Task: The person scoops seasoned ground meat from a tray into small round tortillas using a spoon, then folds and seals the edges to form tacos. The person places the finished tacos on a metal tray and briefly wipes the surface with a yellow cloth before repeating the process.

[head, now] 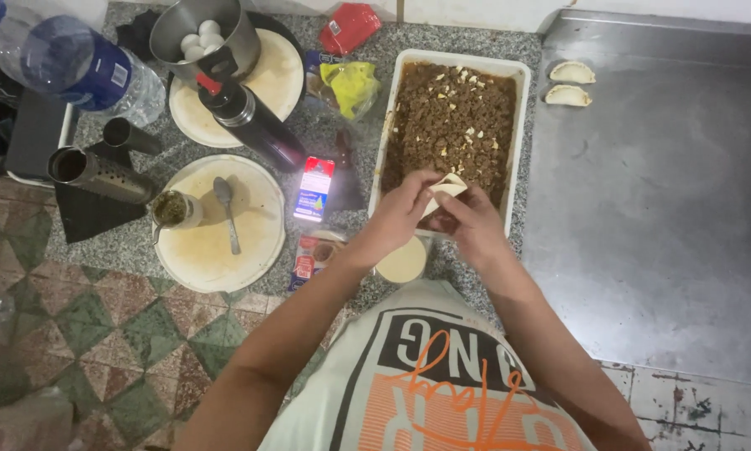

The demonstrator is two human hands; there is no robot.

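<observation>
Both hands meet over the near edge of the white tray (522,125) of minced meat filling (451,125). Left hand (396,219) and right hand (471,224) pinch one pale dough round (444,190) between the fingers, partly folded. Stack of dough rounds (402,263) lies just below. Two folded pasties (569,83) rest on the metal counter (659,217), well apart.

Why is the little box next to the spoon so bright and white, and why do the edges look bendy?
In the head view, strong light from above glares off the small carton, washing out its top; the metal counter shows a soft sheen. The wide lens curves the edges, stretching the bottle at the corner. The hands and the dough piece look slightly soft.
</observation>
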